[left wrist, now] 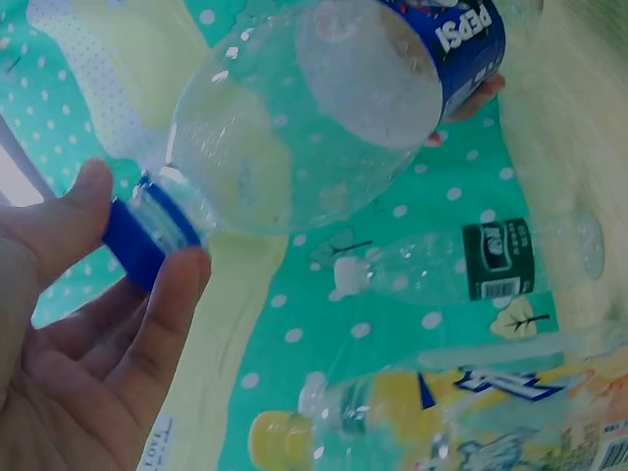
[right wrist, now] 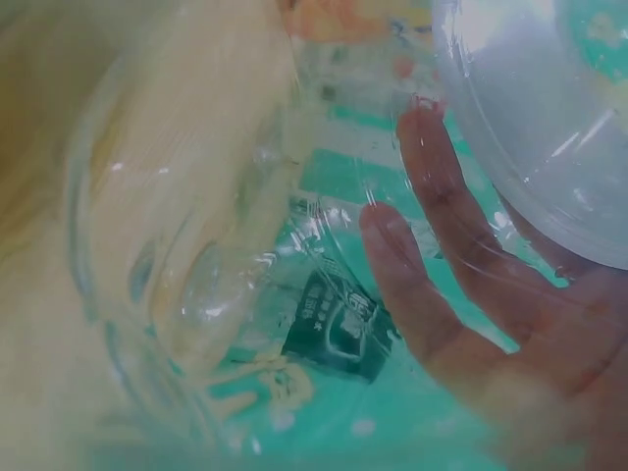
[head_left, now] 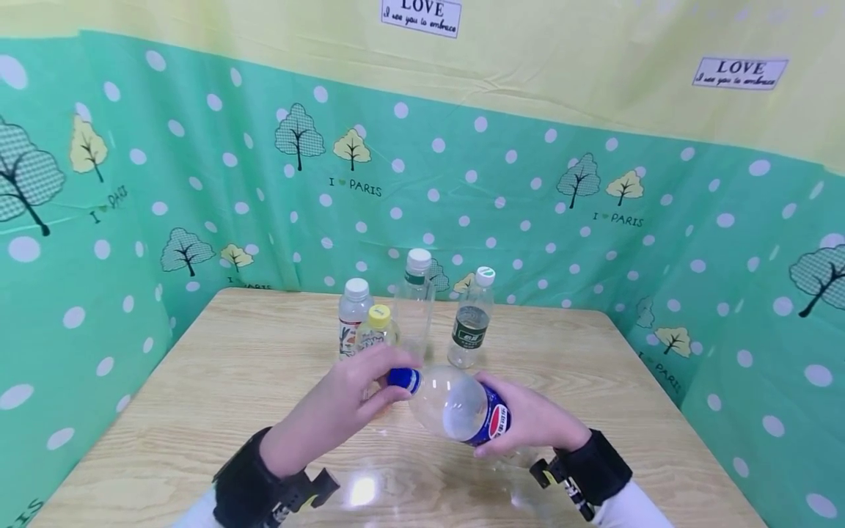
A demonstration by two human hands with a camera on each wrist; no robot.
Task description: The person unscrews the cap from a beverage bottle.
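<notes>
A large clear Pepsi bottle [head_left: 439,400] with a blue label is held tilted above the table, its neck toward the left. My left hand [head_left: 343,400] pinches the blue cap [head_left: 404,379] between thumb and fingers; the cap [left wrist: 137,245] sits at the bottle's mouth in the left wrist view. My right hand [head_left: 528,416] grips the bottle round its label. In the right wrist view, the fingers [right wrist: 442,206] show through clear, blurred plastic. A pale round area [left wrist: 368,74] shows inside the bottle near the label.
Behind the hands stand a white-capped bottle [head_left: 348,315], a yellow-capped bottle [head_left: 378,334], a tall clear bottle [head_left: 414,315] and a green-labelled bottle [head_left: 469,330]. They share a wooden table [head_left: 218,367], with a patterned curtain [head_left: 422,161] around its back and sides.
</notes>
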